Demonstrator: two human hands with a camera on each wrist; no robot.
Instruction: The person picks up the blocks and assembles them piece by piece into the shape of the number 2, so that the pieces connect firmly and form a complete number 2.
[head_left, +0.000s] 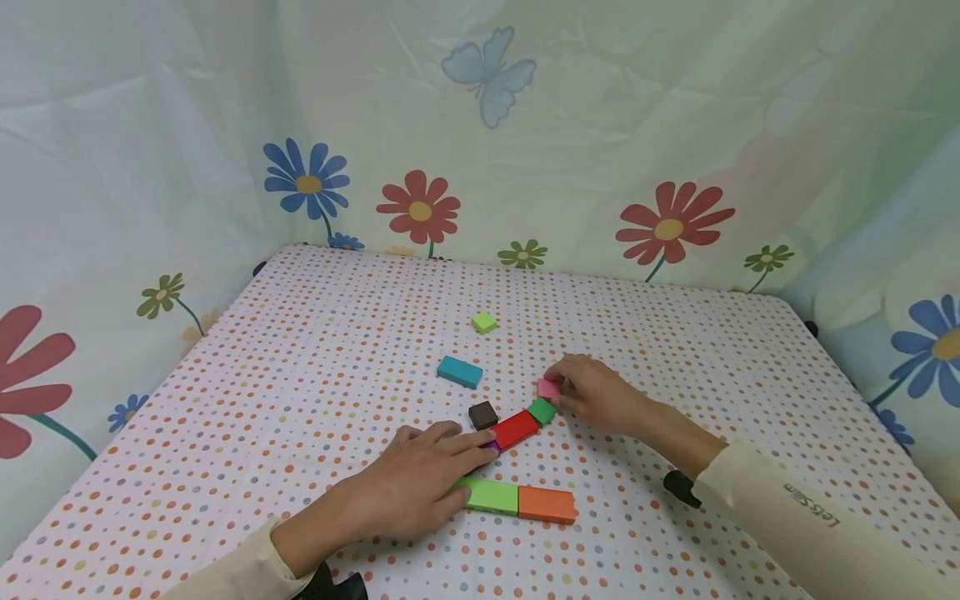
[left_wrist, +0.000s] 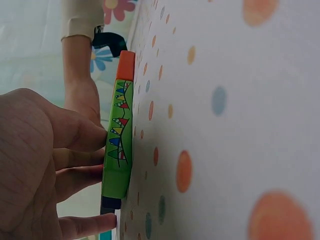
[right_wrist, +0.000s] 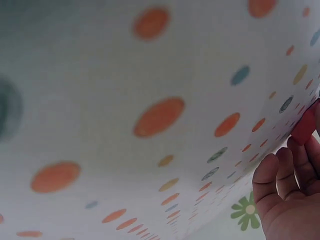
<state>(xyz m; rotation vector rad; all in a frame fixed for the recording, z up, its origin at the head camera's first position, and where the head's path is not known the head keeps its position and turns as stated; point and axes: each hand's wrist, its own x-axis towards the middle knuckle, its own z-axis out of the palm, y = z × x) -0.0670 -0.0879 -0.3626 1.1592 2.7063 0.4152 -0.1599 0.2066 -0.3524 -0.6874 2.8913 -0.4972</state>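
My right hand [head_left: 600, 396] pinches a small pink block [head_left: 547, 388] between thumb and fingers. It meets the corner of a small green block [head_left: 542, 411], which adjoins a long red block [head_left: 515, 430]. My left hand [head_left: 420, 479] lies low over the table, its fingers extended. Its fingertips touch the near end of the red block and a purple block [head_left: 492, 446], which they mostly cover. The left thumb rests beside a light green block [left_wrist: 118, 135] with printed bunting. An orange block [head_left: 546, 504] sits end to end with that one.
A small black block [head_left: 483, 415] lies just beyond the left fingertips. Farther back are a blue block [head_left: 460, 372] and a small lime block [head_left: 483, 322]. A dotted cloth [head_left: 337, 333] covers the table, and flowered curtains [head_left: 562, 150] surround it.
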